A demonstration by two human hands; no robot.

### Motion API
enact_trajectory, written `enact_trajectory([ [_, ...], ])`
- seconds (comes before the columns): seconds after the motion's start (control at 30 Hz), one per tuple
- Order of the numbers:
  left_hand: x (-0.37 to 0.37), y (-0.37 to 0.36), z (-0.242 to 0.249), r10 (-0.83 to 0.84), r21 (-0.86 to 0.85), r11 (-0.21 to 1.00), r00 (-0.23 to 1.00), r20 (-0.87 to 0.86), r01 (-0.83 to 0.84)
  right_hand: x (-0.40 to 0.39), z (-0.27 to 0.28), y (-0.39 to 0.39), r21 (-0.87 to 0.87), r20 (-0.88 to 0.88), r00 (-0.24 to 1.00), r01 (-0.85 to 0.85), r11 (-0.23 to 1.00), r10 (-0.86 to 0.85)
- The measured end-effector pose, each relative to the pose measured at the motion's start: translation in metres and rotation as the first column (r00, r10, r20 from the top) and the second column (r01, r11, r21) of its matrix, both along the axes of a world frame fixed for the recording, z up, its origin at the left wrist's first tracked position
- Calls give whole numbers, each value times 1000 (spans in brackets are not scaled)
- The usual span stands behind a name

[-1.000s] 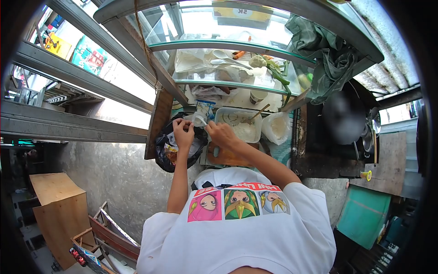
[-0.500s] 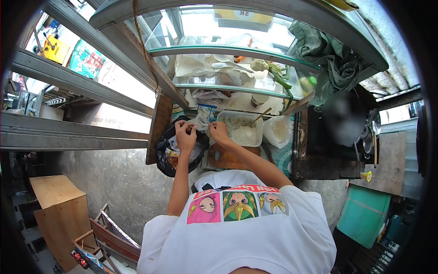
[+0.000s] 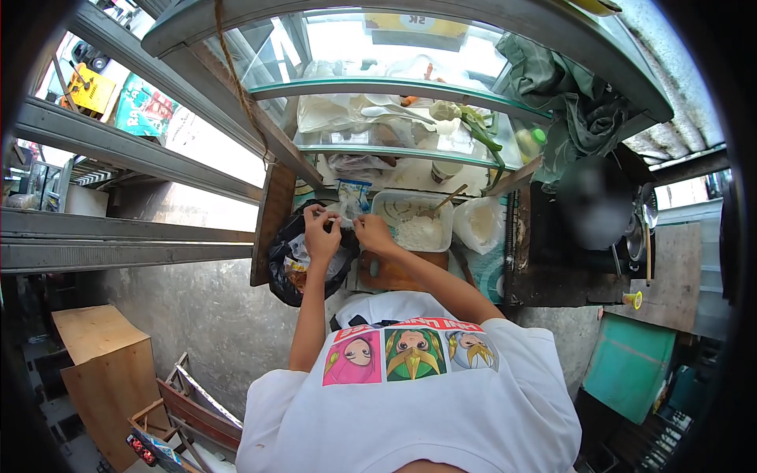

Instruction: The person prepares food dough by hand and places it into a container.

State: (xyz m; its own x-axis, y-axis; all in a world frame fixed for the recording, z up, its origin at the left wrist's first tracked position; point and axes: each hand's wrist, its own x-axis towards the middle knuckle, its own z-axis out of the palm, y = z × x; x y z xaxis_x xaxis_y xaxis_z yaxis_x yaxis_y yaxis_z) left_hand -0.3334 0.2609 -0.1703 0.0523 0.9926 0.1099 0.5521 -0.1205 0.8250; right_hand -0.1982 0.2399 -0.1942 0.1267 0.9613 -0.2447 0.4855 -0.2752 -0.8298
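A small piece of translucent plastic (image 3: 347, 211), which looks like a thin bag, is stretched between my hands. My left hand (image 3: 322, 234) pinches its left side, above a black trash bag (image 3: 277, 256) holding wrappers and scraps. The right side is pinched by my right hand (image 3: 374, 235), near the left edge of a white plastic tub (image 3: 380, 202). White flour-like powder (image 3: 420, 233) lies in the tub, with a wooden-handled utensil (image 3: 444, 202) leaning in it. Just behind the plastic is a blue and white packet (image 3: 354, 191).
A wooden cutting board (image 3: 410, 270) lies below the tub, and an open bag of white powder (image 3: 479, 225) stands right of it. Farther right is a dark wok (image 3: 591, 201). Glass shelves (image 3: 410, 150) rise ahead, with a paper cup (image 3: 445, 171) beneath.
Both hands stay at the plastic. My right hand has shifted slightly left and the fingers have moved a little. The whole view has tilted slightly.
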Motion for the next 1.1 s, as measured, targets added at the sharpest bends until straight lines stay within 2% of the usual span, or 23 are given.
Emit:
enact_trajectory([
  [0.07,-1,2,-1,15,62,998,997,-71,-10,-1,-1,2,-36,-10,999,35,999,-35],
  [0.13,-3,4,0,24,96,995,996,-88,-16,0,-6,5,-199,-248,951,136,971,-184],
  [0.17,-5,5,0,37,130,991,994,-104,-23,2,-8,7,-199,-249,951,135,971,-183],
  [0.27,-7,8,1,68,78,995,994,-84,-62,16,-13,7,-273,-351,899,169,947,-262],
  [0.33,-8,7,4,65,62,996,993,-94,-60,26,-6,4,-356,-499,809,135,925,-310],
  [0.47,-9,7,4,62,58,997,990,-129,-54,39,-10,-5,-300,-550,793,105,948,-262],
  [0.53,-7,6,6,56,48,998,989,-136,-50,46,-3,-12,-272,-615,746,104,957,-256],
  [1.1,-5,0,6,44,47,998,988,-148,-38,76,7,-39,-261,-702,667,85,962,-250],
])
